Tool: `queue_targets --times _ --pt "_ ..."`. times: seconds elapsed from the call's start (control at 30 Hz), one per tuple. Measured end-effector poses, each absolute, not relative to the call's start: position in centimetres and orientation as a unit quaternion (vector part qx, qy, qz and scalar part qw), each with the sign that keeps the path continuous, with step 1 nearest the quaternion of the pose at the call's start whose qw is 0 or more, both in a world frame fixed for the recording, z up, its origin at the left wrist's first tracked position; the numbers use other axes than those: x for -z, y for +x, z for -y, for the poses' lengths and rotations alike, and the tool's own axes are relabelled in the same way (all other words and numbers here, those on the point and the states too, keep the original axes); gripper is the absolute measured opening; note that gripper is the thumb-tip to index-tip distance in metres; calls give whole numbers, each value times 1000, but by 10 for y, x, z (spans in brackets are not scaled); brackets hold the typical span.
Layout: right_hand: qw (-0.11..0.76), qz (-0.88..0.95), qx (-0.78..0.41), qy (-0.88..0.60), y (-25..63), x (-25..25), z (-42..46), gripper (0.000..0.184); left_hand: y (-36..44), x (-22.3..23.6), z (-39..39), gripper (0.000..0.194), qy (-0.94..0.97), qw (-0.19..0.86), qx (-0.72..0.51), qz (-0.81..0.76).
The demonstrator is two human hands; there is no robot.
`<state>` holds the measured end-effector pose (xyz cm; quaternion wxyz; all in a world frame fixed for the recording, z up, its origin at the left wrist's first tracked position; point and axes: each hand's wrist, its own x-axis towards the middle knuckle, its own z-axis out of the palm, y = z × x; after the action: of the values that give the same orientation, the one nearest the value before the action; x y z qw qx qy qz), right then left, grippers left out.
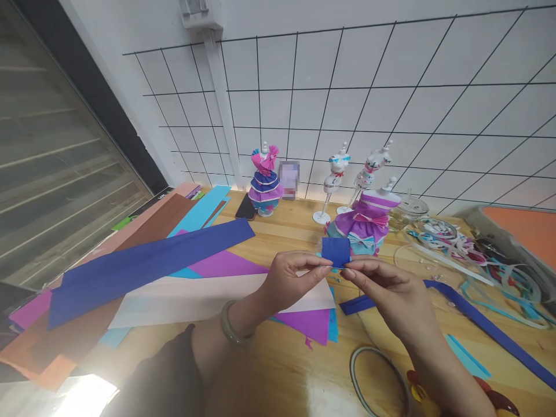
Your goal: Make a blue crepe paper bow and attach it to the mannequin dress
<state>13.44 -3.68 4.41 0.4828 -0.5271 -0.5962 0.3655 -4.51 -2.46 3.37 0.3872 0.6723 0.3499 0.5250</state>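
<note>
Left hand [289,281] and right hand [388,286] each grip one end of the small blue piece's [336,251] near edge, likely keeping it spread, above the table [313,379] before the purple-dressed mannequin [369,211] (coloured strips [147,263] lie left, perhaps for reach).

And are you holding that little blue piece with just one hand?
No, the left hand and the right hand both pinch the little blue piece near its lower edge.
</note>
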Motion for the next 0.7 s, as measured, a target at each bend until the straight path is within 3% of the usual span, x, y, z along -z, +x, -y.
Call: queue_targets --times 0.7 --pt "490 580 -365 -539 133 -44 38 15 -44 -34 23 11 632 419 -561 -332"
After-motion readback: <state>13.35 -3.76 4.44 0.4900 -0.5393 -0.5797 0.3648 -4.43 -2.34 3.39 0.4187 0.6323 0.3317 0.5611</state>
